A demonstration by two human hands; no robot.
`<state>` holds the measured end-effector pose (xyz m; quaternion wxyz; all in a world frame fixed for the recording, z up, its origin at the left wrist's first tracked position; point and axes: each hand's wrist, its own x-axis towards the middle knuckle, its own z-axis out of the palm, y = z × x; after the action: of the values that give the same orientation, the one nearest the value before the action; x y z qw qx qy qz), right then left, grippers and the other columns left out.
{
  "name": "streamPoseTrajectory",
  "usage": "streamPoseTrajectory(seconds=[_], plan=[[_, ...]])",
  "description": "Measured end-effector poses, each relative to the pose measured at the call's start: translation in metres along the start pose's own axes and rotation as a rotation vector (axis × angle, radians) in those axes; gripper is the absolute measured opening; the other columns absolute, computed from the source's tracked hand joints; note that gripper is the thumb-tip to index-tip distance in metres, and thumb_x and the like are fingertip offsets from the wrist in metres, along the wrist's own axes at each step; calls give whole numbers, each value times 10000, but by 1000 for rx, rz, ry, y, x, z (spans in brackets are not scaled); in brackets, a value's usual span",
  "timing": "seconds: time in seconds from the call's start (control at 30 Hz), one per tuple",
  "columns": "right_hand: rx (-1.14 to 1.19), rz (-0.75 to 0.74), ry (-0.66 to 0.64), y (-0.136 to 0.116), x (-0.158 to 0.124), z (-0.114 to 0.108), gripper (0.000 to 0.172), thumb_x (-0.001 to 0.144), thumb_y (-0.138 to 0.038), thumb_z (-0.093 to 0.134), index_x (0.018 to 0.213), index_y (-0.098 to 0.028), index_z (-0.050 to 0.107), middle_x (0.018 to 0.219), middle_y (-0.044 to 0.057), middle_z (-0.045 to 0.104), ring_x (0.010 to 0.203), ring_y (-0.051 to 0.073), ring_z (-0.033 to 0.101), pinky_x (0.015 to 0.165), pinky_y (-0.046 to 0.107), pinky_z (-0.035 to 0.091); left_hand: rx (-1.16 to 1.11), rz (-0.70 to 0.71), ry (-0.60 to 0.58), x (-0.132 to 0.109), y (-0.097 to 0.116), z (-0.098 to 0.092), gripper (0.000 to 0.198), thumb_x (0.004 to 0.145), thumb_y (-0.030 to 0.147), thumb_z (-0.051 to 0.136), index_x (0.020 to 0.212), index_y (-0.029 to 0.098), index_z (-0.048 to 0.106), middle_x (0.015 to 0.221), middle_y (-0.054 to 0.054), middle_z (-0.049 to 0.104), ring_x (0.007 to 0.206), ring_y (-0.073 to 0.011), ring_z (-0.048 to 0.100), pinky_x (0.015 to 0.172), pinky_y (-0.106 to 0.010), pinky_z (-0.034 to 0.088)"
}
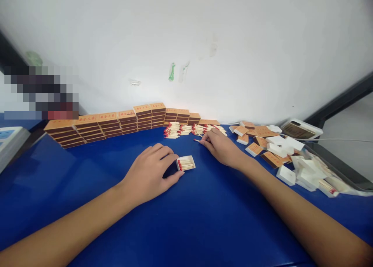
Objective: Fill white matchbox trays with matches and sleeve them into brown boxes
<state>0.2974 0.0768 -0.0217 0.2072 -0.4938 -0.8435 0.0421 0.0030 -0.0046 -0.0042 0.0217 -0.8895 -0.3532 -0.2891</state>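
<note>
A white matchbox tray (192, 158) lies on the blue table, partly filled with red-headed matches (186, 165). My left hand (151, 174) grips the tray's left end between thumb and fingers. Farther right, my right hand (220, 144) pinches a single match (197, 140), its red head pointing left. Just beyond that hand, loose matches (171, 130) lie in heaps near the wall, some hidden behind my fingers.
Closed matchboxes (110, 125) stand stacked along the wall from the left to the middle. Loose orange sleeves (264, 131) and white trays (287, 175) are piled at right, beside a phone (301, 129) and a dark flat object (340, 164). A white block-like object (13, 143) sits far left.
</note>
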Motion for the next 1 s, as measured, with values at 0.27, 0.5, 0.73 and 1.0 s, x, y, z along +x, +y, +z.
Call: streamPoseTrajectory(seconds=[0.27,0.5,0.73,1.0], plan=[[124,-83,19,-35,-4,-20,169,1075,-288,470,940,-228,550,992,98,619,918,251,585,821,400,499,-13,-16,-14,-1,-1,0,241,988,372,702,1121,175,738,1049,-89,743,968,-257,671,878,-439,586],[171,-206,-145,-85,-24,-33,126,1085,-242,468,1024,-227,578,1064,96,634,935,231,625,808,382,535,-25,-18,-8,0,-1,1,218,990,366,698,1098,180,734,1038,-83,745,952,-249,669,868,-428,580],[34,-256,-90,-81,-24,-20,86,1063,-196,525,1019,-216,596,1047,98,641,917,236,634,775,381,541,-11,-6,0,1,-1,1,240,998,381,687,1094,165,728,1057,-91,746,963,-253,670,868,-433,579],[106,-251,-62,-82,-25,-22,117,1067,-240,533,1055,-230,649,1019,79,642,890,216,632,745,349,516,-8,-3,2,1,-1,0,215,995,363,689,1081,171,732,1032,-88,740,954,-254,668,870,-431,582]])
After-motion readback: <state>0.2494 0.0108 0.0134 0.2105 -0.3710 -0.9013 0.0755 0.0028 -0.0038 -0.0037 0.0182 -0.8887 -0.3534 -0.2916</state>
